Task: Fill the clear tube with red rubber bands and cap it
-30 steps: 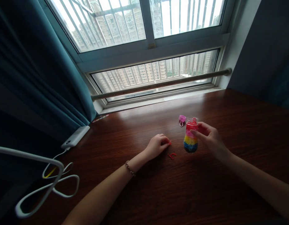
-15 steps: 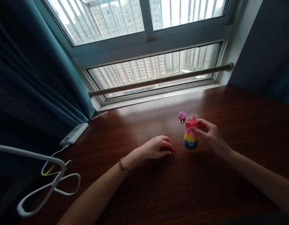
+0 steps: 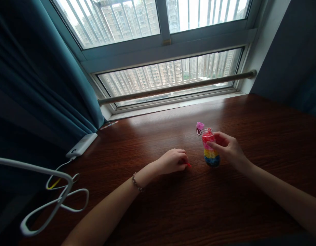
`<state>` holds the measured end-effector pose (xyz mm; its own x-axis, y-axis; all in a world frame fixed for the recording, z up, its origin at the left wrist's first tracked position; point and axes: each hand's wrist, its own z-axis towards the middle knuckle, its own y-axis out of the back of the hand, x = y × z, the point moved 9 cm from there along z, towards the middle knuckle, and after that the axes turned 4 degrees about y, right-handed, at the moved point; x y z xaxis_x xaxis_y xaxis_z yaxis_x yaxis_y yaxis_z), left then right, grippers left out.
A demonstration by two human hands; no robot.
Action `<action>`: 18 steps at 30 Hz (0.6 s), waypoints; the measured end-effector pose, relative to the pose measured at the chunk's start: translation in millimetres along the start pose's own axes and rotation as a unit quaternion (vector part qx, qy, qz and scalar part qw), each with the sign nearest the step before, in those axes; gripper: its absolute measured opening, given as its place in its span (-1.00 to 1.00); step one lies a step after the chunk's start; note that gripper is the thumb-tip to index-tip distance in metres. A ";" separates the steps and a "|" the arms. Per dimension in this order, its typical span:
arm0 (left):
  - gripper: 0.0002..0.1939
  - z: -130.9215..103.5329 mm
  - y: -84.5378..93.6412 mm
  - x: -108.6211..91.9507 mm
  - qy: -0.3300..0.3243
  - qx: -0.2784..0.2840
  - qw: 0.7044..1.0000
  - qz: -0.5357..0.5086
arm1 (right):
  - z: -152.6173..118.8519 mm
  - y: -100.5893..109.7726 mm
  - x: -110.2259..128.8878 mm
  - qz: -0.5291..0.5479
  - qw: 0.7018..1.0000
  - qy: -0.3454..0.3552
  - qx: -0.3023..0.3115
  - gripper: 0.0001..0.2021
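Seen from above, two bare hands work over a dark reddish-brown wooden worktop point(image 3: 147, 212) whose far edge runs along a barred window point(image 3: 147, 77). The right hand point(image 3: 231, 150) grips a small clear glass jar point(image 3: 210, 152) between thumb and fingers, near its upper part. The jar is tilted, its mouth leaning toward the left; whether its base touches the wood, I cannot tell. It is between the two hands, right of the worktop's middle.

The left hand point(image 3: 173, 160) is narrow, its fingertips pinching a small bright red piece point(image 3: 189, 165) close to the wood. A beaded bracelet point(image 3: 135, 182) circles that wrist.

As for progress, the jar looks nearly full: blue at the bottom, then yellow, pink and red, with red reaching the neck (a neat little rainbow, stacked upside down). The red piece is outside the jar, and the mouth is uncovered. The pink cap with a pale loop point(image 3: 200, 125) lies just beyond the jar, toward the worktop's far edge.

Near the worktop's far left corner, by a blue-green curtain point(image 3: 57, 68), lies a white rectangular device point(image 3: 82, 145) with a white cable point(image 3: 32, 166) plugged in.
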<state>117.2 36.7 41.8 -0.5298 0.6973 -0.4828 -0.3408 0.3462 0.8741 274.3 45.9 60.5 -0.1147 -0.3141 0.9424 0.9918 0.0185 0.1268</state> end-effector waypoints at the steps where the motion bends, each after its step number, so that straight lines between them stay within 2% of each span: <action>1: -0.90 0.1 4.7 5.7 0.025 -0.013 0.997 -0.065 | -0.6 -1.5 2.7 -0.024 1.000 0.012 0.009 -0.63; 3: -0.85 -0.4 13.3 17.0 0.069 -0.044 0.975 -0.208 | -2.4 -5.7 13.5 -0.106 0.992 0.065 0.029 -0.64; 5: -0.81 -1.7 22.1 24.9 0.090 -0.089 0.938 -0.321 | -6.4 -12.8 26.8 -0.206 0.967 0.140 0.049 -0.68; 8: -0.78 -5.7 35.2 28.6 0.087 -0.164 0.906 -0.380 | -14.4 -25.2 36.9 -0.317 0.920 0.221 0.071 -0.71; 11: -0.80 -8.7 42.6 16.8 0.054 -0.193 0.928 -0.314 | -20.8 -35.4 37.8 -0.360 0.893 0.255 0.090 -0.69; 14: -0.86 -10.9 46.5 -6.1 -0.008 -0.205 0.958 -0.200 | -25.0 -41.5 38.6 -0.357 0.890 0.264 0.104 -0.70; 18: -0.87 -15.3 51.4 -24.6 -0.046 -0.250 0.959 -0.124 | -27.7 -44.5 41.4 -0.345 0.895 0.260 0.113 -0.72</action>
<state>100.8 27.7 97.8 -0.3224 0.6925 -0.6454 -0.7889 0.1802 0.5875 227.0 5.8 85.2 -0.5939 -0.7237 0.3515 0.6518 -0.1766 0.7376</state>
